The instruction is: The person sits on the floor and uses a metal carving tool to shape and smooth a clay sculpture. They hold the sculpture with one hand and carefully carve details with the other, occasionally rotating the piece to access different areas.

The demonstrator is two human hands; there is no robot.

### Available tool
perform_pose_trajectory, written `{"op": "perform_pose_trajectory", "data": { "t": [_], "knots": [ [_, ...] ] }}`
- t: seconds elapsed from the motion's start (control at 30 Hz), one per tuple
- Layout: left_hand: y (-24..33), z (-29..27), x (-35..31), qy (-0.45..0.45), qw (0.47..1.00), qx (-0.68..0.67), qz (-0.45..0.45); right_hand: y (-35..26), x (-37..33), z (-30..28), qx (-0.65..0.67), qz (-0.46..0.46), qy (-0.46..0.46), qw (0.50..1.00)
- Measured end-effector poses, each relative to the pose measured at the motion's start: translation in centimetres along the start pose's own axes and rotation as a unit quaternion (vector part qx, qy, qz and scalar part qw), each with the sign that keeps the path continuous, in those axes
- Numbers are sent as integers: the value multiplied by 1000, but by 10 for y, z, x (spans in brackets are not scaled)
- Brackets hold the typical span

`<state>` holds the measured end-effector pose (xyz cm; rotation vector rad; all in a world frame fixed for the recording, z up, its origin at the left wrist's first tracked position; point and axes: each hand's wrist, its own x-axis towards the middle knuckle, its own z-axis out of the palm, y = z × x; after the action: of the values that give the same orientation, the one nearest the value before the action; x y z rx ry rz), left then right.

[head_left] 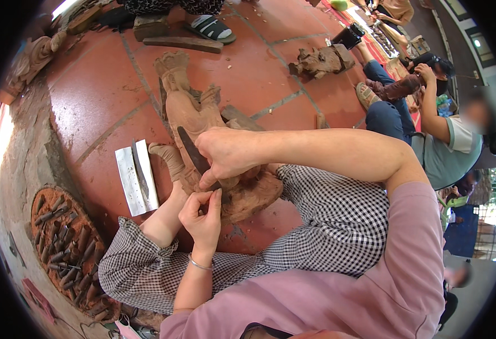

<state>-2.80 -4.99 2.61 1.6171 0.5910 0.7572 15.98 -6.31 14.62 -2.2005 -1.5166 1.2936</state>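
Observation:
A reddish-brown carved wooden figure (183,110) lies between my legs, its broad base toward me. My right hand (225,152) is closed on a dark, flat file (190,148) that slants across the lower part of the figure. My left hand (201,214), with a bracelet at the wrist, pinches at the file's near end, close to the base. Its fingertips partly hide that end. Left of the figure, a narrow dark strip-like tool (140,176) rests on folded white paper (128,179).
A round tray (40,199) of wood-handled carving tools stands at my left. Another carved wood piece (318,62) lies at the far right, and a wooden bar (183,44) near a sandalled foot (213,28). A seated co-worker (448,135) holds a brown piece (397,89).

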Motion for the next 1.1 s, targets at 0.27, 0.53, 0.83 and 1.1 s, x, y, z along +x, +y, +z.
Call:
{"op": "perform_pose_trajectory", "data": {
  "t": [0.27, 0.53, 0.83, 1.1],
  "knots": [
    [-2, 2, 2, 11, 1000, -3, -28, 8, 6, 6, -15, 1, 12, 1000],
    [-6, -4, -1, -30, 1000, 0, 6, 13, 5, 13, -20, -75, 48, 996],
    [-2, -4, 0, -22, 999, 2, 25, 1, -6, 7, 24, -23, 36, 999],
    [2, -1, -1, -8, 1000, 30, -3, 12, 0, 19, 10, -31, 59, 998]
  ]
}}
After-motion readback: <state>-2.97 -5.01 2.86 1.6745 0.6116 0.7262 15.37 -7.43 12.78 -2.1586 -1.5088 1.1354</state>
